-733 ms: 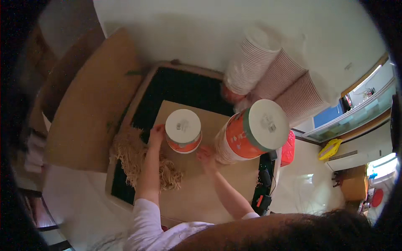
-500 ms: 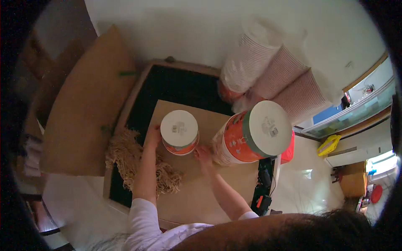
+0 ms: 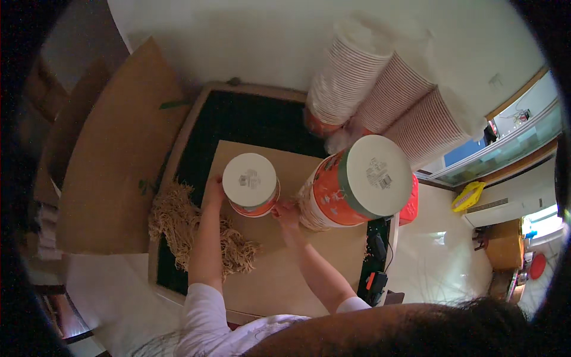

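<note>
A smaller orange bucket (image 3: pixel 250 180), its round white end turned up, is set on a cardboard sheet (image 3: pixel 297 273) on the dark green table (image 3: pixel 256 116), between the 2 hands. The left hand (image 3: pixel 216 190) is held at its left side, the right hand (image 3: pixel 287 214) at its lower right rim; whether either is closed in a grip cannot be told. Tan strands (image 3: pixel 178 220) are partly covered by the left forearm; a larger orange bucket (image 3: pixel 377 178) is placed at the right.
</note>
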A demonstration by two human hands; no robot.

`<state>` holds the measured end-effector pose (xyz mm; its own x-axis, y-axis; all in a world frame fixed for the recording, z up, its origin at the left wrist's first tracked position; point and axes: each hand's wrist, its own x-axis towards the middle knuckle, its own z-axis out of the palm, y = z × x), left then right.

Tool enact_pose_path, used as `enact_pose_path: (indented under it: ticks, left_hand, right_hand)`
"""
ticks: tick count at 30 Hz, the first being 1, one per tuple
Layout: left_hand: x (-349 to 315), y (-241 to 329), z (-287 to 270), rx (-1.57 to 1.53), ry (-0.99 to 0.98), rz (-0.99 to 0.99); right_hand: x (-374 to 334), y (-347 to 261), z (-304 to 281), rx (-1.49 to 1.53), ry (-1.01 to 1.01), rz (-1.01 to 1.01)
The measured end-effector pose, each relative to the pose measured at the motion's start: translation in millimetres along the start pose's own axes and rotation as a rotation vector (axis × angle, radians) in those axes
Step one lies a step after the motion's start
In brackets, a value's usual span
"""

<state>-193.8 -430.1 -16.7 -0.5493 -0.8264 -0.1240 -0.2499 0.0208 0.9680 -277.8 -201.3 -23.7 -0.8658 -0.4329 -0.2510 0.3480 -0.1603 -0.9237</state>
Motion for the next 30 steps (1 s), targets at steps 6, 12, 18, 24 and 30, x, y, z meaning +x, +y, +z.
enact_pose_path:
  ticks: [6, 12, 18, 24, 30]
  left_hand:
    - [-14, 34, 3, -0.141, -0.083, -0.196]
    - [-12, 37, -6, -0.443, -0.017, -0.250]
    - [-29, 76, -10, -0.244, -0.023, -0.148]
    - [-78, 158, -44, -0.618, -0.204, -0.012]
    - [-103, 141, -56, 0.391, -0.120, 0.096]
  right_hand:
    - [-7, -12, 3, 0.123, 0.084, 0.181]
    - [-17, -15, 7, -0.176, 0.048, 0.184]
    - [-17, -32, 9, -0.172, -0.005, 0.085]
    - [-67, -117, 28, 0.014, -0.193, 0.029]
    - [-136, -180, -59, -0.200, -0.619, 0.180]
